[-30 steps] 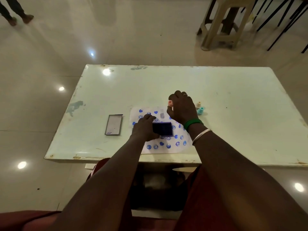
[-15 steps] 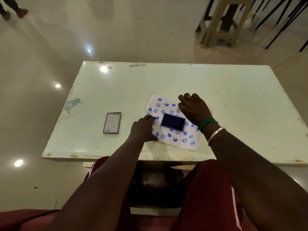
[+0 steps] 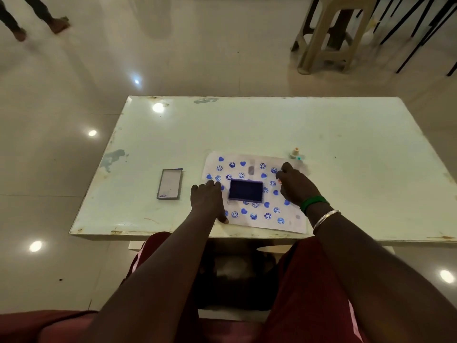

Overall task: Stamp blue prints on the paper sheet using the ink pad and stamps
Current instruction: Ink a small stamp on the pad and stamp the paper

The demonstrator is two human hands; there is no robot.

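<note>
A white paper sheet (image 3: pixel 291 219) lies near the table's front edge, covered with several blue heart and smiley prints. The open blue ink pad (image 3: pixel 245 191) rests on the middle of the sheet. My left hand (image 3: pixel 207 201) lies flat on the sheet's left edge, fingers spread, just left of the pad. My right hand (image 3: pixel 294 186) is curled on the sheet's right part, right of the pad, fingertips down. A small pink bit of a stamp (image 3: pixel 279 180) shows under its fingers. Two more small stamps, one cream (image 3: pixel 294 152) and one teal (image 3: pixel 299 158), stand beyond the sheet's top right corner.
The ink pad's lid (image 3: pixel 170 183) lies on the pale green table (image 3: pixel 247 125) to the left of the sheet. A plastic stool (image 3: pixel 331 33) and dark chair legs stand on the floor behind. A person's feet (image 3: pixel 58 23) are at the far left.
My right hand came down from above the sheet's far edge with the pink stamp and now sits low on the sheet's right part. My left hand stayed on the left edge.
</note>
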